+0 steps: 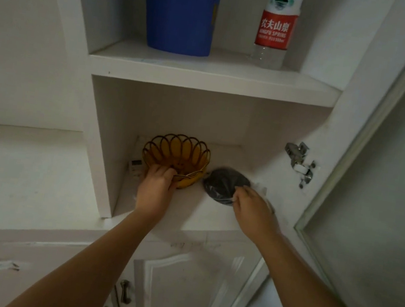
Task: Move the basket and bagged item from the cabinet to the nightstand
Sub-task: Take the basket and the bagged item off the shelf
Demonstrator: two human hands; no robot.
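Two hands in the lower cabinet (pixel 214 82) compartment, door (pixel 375 177) swung open at right. Leftmost on that shelf: a small white device (pixel 134 167) with a display, mostly hidden behind the basket and the left hand; can't tell what it is. Left hand (pixel 156 186) has its fingers curled over the near rim of the amber wire basket (pixel 176 156), gripping it; fingertips go inside the rim and are hidden. Basket sits on the lower shelf toward the left, upright, petal-shaped loops round the rim; inside hard to read. Just right of it, near but not clearly touching, the bagged item (pixel 225 186): a dark round thing in clear plastic, contents unreadable. Right hand (pixel 253 207) rests on its right edge, fingers closed on the plastic; thumb side is hidden, so exact pinch unclear. Upper shelf: blue bucket (pixel 182 12), top cut off by frame; right of it a water bottle (pixel 276 26) with a red label, cap cut off. Metal hinge (pixel 299 161) on the right wall. Lower doors partly out of frame, one handle (pixel 125 290) visible.
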